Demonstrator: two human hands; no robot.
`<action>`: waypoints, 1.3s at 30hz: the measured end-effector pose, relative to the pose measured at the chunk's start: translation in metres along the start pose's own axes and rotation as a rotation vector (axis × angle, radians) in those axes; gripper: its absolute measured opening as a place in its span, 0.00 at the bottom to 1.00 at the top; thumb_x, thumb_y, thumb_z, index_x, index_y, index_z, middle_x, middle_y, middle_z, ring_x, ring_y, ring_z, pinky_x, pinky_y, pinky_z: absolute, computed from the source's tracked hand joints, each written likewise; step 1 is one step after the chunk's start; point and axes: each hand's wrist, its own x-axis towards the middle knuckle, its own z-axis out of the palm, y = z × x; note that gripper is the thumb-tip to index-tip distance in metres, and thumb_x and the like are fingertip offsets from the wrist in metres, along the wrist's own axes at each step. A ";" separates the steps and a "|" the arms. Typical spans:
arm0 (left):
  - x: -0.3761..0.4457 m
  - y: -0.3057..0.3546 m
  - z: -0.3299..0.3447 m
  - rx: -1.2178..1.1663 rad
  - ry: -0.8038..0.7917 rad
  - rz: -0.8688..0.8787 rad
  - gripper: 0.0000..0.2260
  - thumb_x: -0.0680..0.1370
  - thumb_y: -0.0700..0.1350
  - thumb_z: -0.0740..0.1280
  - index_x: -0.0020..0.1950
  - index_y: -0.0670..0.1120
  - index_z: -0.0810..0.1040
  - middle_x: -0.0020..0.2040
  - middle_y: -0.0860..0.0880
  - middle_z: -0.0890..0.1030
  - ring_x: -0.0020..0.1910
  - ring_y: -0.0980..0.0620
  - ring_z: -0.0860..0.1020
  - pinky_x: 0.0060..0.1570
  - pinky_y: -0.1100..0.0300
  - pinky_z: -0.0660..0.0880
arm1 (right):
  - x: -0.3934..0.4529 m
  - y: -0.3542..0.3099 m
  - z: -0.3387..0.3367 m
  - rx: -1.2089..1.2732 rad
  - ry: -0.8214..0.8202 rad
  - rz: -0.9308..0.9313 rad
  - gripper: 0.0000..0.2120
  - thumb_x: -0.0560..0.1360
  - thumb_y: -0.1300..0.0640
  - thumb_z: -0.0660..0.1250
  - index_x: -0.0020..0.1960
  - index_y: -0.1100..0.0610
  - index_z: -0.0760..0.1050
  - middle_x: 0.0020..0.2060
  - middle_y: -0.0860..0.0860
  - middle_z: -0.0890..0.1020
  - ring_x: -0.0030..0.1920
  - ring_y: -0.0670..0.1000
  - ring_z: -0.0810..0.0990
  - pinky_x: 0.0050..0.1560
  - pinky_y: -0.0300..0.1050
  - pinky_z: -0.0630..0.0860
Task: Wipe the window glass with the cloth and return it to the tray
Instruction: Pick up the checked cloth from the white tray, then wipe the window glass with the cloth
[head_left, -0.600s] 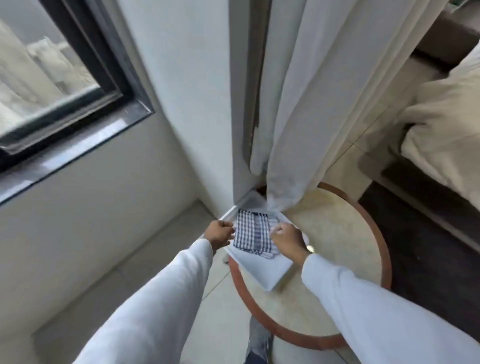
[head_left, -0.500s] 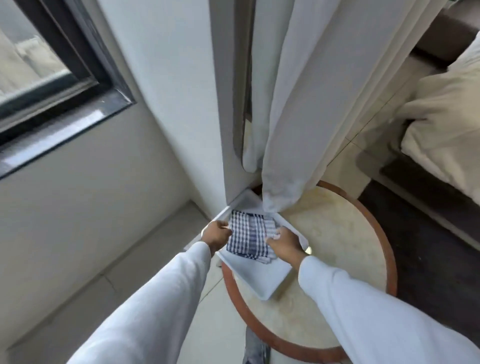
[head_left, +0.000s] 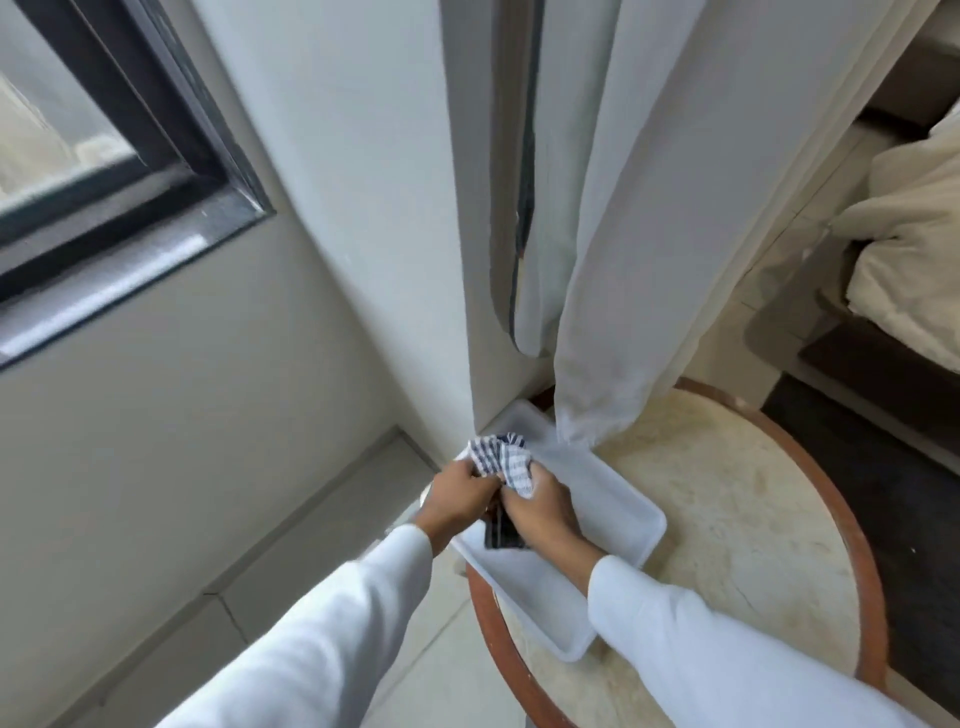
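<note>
- both hands are bunched on the blue-and-white checked cloth (head_left: 503, 462), held over the far-left end of the shallow white plastic tray (head_left: 605, 499)
- left hand (head_left: 457, 493) fingers curled shut on its left side
- right hand (head_left: 543, 512) clamps the other side, cloth spilling over its knuckles
- tray sits at the left edge of the round marble table with a reddish wooden rim (head_left: 753, 519), under the white curtain (head_left: 623, 208)

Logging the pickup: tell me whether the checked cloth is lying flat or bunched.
Bunched: the cloth is gathered up between left hand and right hand over the tray.
</note>
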 end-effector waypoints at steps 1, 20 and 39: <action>-0.014 0.008 -0.021 -0.005 0.005 0.014 0.15 0.76 0.49 0.68 0.53 0.40 0.87 0.49 0.41 0.90 0.51 0.39 0.89 0.60 0.44 0.86 | -0.010 -0.021 0.001 0.011 -0.025 -0.038 0.14 0.79 0.52 0.69 0.64 0.49 0.81 0.58 0.53 0.89 0.56 0.57 0.88 0.58 0.50 0.85; -0.549 0.199 -0.555 -0.357 0.702 0.845 0.10 0.83 0.28 0.64 0.60 0.37 0.81 0.47 0.43 0.84 0.34 0.61 0.83 0.32 0.73 0.76 | -0.440 -0.668 -0.049 0.222 -0.341 -1.315 0.16 0.83 0.61 0.73 0.67 0.45 0.79 0.53 0.50 0.92 0.52 0.52 0.93 0.50 0.48 0.90; -0.609 0.115 -0.826 0.604 2.197 0.476 0.26 0.90 0.50 0.58 0.89 0.48 0.62 0.91 0.46 0.60 0.91 0.44 0.57 0.87 0.47 0.58 | -0.513 -0.900 0.146 0.043 0.508 -2.108 0.31 0.83 0.67 0.66 0.85 0.57 0.69 0.86 0.56 0.67 0.89 0.60 0.61 0.90 0.62 0.55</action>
